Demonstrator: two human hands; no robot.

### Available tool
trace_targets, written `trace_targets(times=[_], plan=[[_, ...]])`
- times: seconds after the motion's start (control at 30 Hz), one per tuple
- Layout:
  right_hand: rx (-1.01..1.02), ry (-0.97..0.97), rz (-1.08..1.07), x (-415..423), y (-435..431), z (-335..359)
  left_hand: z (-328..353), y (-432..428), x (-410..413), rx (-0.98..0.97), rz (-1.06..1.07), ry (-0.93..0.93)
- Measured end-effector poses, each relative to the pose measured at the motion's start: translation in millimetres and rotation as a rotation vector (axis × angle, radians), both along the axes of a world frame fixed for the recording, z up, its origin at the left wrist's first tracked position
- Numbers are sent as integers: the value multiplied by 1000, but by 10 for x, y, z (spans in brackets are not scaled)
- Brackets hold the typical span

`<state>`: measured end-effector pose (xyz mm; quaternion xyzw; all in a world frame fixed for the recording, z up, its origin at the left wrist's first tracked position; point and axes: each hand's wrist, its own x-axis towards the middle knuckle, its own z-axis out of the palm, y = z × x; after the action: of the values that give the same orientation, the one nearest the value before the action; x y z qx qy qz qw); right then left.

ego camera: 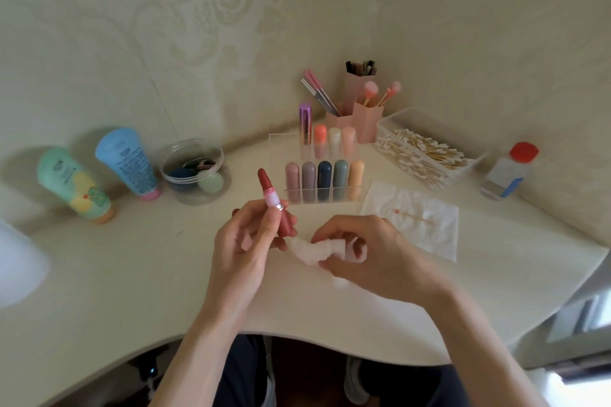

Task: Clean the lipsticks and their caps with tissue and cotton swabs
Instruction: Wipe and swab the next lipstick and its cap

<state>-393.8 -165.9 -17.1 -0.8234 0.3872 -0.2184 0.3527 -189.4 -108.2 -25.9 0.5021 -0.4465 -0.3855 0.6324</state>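
- Left hand [244, 248]: grasps the lower barrel of the lipstick [274, 201] between thumb and fingers.
- Lipstick: uncapped, with the red bullet extended and tilted up and to the left. It is held above the bench [132, 274], just in front of the clear organizer [277, 149].
- Right hand [363, 251]: fingers are curled round a crumpled white tissue wad [317, 249]. The wad's left end lies just beside the lipstick's base; contact cannot be confirmed.
- Organizer: the front row holds five capped lipsticks upright. The rear row holds three more, plus a taller purple one.
- Flat tissue [429, 231]: spread on the bench right of the organizer, with one used cotton swab [413, 215] lying on it.
- Swab box [396, 116]: clear, filled with cotton swabs, behind the flat tissue.
- Pink holders [363, 116]: they stand in the corner behind the organizer and carry brushes.
- Bottle [509, 172]: clear, red cap, far right.
- Round jar [195, 172]: clear, left of the organizer, coloured items inside.
- Blue tube [127, 163] and green tube [74, 183]: both lean on the wall, far left.
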Motion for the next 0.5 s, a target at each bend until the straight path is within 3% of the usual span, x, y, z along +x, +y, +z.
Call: trace_targets(times=[0.1,0.2,0.3,0.5], plan=[[31,-156,-51,30,-62,-36,26,8,-17,-9,-47,0],[186,-296,-105,52,-110,-67,46,23,-56,-18,-87,-1],[226,-335,-126,56,-139,-112,42,29,-74,-32,-86,-33],[252,-513,-20,42,-36,-69,17,4,-55,22,-105,-48]])
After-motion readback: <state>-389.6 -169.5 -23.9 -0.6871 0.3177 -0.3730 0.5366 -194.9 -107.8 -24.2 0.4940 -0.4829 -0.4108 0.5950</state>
